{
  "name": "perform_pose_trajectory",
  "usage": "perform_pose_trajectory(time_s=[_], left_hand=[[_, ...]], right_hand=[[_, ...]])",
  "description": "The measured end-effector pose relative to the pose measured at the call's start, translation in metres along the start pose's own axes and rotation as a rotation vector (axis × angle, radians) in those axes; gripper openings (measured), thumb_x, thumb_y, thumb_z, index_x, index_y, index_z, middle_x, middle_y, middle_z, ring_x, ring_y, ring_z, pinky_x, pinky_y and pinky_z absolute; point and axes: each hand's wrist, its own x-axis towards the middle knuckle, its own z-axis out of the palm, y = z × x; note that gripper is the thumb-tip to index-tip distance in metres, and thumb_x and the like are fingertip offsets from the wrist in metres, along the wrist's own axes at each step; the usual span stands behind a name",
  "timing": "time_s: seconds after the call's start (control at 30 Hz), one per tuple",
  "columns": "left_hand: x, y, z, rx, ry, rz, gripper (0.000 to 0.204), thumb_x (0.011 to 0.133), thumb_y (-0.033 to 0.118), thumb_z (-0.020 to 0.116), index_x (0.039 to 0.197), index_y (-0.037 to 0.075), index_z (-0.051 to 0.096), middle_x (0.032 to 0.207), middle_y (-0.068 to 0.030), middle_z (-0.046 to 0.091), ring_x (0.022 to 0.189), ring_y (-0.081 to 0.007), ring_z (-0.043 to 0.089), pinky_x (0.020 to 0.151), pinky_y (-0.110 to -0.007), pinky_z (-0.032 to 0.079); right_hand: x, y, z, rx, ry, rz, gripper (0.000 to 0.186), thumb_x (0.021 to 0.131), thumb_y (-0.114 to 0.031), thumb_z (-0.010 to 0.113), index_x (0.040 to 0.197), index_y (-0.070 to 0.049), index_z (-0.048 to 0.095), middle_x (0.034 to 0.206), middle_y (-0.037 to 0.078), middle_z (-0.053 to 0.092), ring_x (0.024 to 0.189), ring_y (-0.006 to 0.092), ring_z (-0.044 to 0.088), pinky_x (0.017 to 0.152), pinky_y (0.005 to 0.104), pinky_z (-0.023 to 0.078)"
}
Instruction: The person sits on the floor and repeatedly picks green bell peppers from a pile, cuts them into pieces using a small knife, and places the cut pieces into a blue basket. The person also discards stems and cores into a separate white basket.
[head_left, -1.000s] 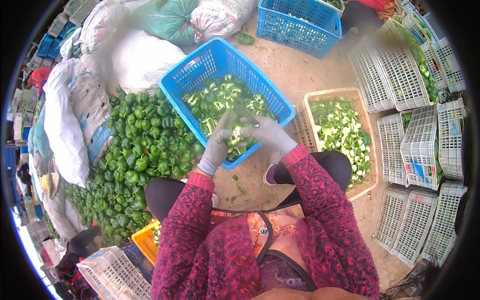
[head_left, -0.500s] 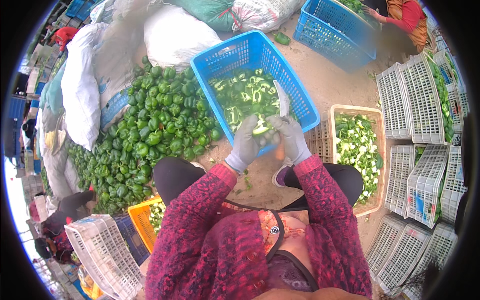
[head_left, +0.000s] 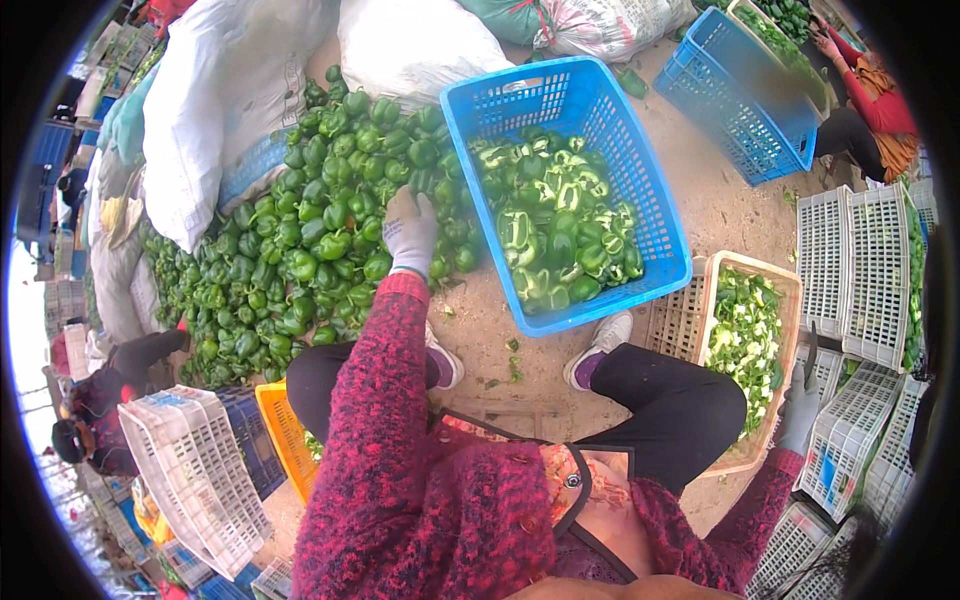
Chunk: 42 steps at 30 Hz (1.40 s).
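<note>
Green peppers (head_left: pixel 315 245) under left hand (head_left: pixel 410 235), grip unclear; right hand (head_left: pixel 800 410) clutching knife (head_left: pixel 812 348); blue crate (head_left: pixel 630 140), white sack (head_left: pixel 188 130) flank them.

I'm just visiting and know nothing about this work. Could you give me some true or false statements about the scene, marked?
1. The left grip is at the heap of whole green peppers. True.
2. The right grip holds a pepper. False: it holds a knife, blade pointing away from the person.
3. The blue crate in front of the person contains cut peppers. True.
4. The tan crate stands on the person's left. False: it stands on the right.
5. Both grips are gloved. True.
</note>
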Motion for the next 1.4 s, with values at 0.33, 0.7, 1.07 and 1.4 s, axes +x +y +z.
perform_pose_trajectory(time_s=[0.33, 0.7, 1.07, 1.4], left_hand=[[0.095, -0.091, 0.077, 0.806, -0.917, 0.244, 0.055, 0.085, 0.021, 0.075, 0.137, 0.018, 0.057, 0.138, -0.0124, 0.063, 0.126, -0.0324, 0.065, 0.100, -0.048, 0.052], [0.088, -0.011, -0.040, -0.681, -0.670, 0.030, 0.082, 0.087, 0.034, 0.081, 0.154, 0.004, 0.044, 0.140, -0.0160, 0.060, 0.124, -0.0233, 0.062, 0.106, -0.037, 0.048], [-0.129, 0.171, -0.136, -1.447, -0.581, 0.019, 0.078, 0.100, 0.028, 0.073, 0.156, -0.006, 0.030, 0.139, -0.0128, 0.056, 0.124, -0.0178, 0.056, 0.107, -0.034, 0.047], [-0.150, 0.186, -0.092, -1.408, -0.487, 0.005, 0.064, 0.095, 0.006, 0.073, 0.148, -0.005, 0.038, 0.138, -0.0141, 0.055, 0.124, -0.0191, 0.055, 0.106, -0.033, 0.047]], right_hand=[[-0.066, -0.101, 0.062, 0.225, -0.111, -0.033, 0.044, 0.106, -0.031, 0.060, 0.142, -0.004, 0.059, 0.070, -0.005, 0.047, 0.050, 0.0030, 0.043, 0.047, 0.0192, 0.035], [-0.108, -0.235, 0.195, 0.410, -0.760, -0.212, 0.035, 0.103, -0.022, 0.062, 0.132, -0.004, 0.065, 0.076, -0.003, 0.058, 0.056, 0.0034, 0.050, 0.049, 0.0203, 0.037], [-0.197, -0.216, 0.221, 0.167, -0.501, -0.648, 0.028, 0.100, -0.031, 0.061, 0.112, -0.006, 0.068, 0.098, 0.018, 0.075, 0.090, 0.0388, 0.072, 0.079, 0.0463, 0.057], [-0.182, -0.182, 0.256, -0.070, -0.325, -0.705, 0.021, 0.100, -0.027, 0.060, 0.100, -0.007, 0.066, 0.082, 0.020, 0.070, 0.077, 0.0409, 0.070, 0.068, 0.0521, 0.054]])
